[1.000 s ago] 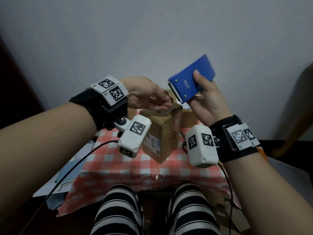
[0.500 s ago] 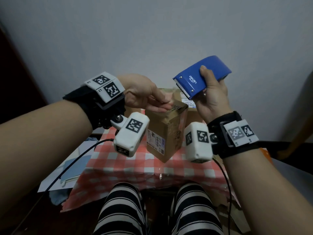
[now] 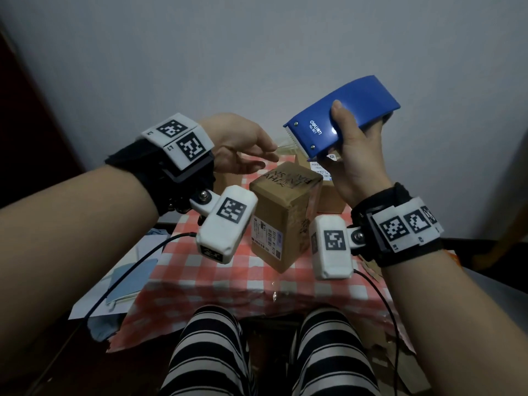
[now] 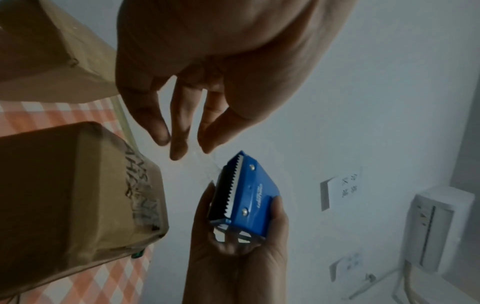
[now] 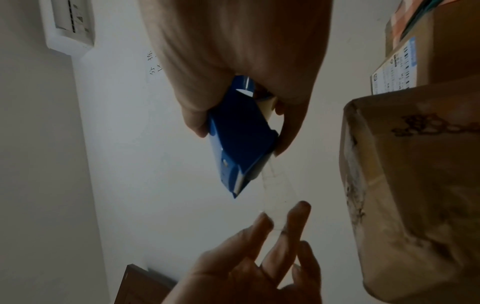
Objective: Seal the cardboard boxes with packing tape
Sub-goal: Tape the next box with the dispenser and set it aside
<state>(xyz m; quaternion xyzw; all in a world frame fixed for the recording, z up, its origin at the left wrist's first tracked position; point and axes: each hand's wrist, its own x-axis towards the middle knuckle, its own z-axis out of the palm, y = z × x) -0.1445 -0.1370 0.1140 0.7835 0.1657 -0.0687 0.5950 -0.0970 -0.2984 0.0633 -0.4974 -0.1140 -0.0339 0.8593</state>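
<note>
Right hand: the right hand (image 3: 354, 155) is clenched round a blue tape dispenser (image 3: 340, 115), thumb on its top, held in the air above and behind the boxes, toothed blade toward the other hand.
Left hand: the left hand (image 3: 240, 147) reaches toward the blade with nearly straight fingers; a clear strip of tape (image 5: 279, 197) runs from the dispenser to its fingertips (image 5: 298, 207). Whether they pinch the tape or only touch it I cannot tell.
Box: a tall brown cardboard box (image 3: 280, 221) stands upright on the checked tablecloth (image 3: 205, 278), below and between the hands, touched by neither.
Around: a second box (image 3: 328, 198) sits just behind it, near the grey wall (image 3: 228, 52).
Writing: the dispenser reads "deli No.801"; black handwriting on the tall box's top is illegible; a printed shipping label (image 3: 267, 238) is on its side.
</note>
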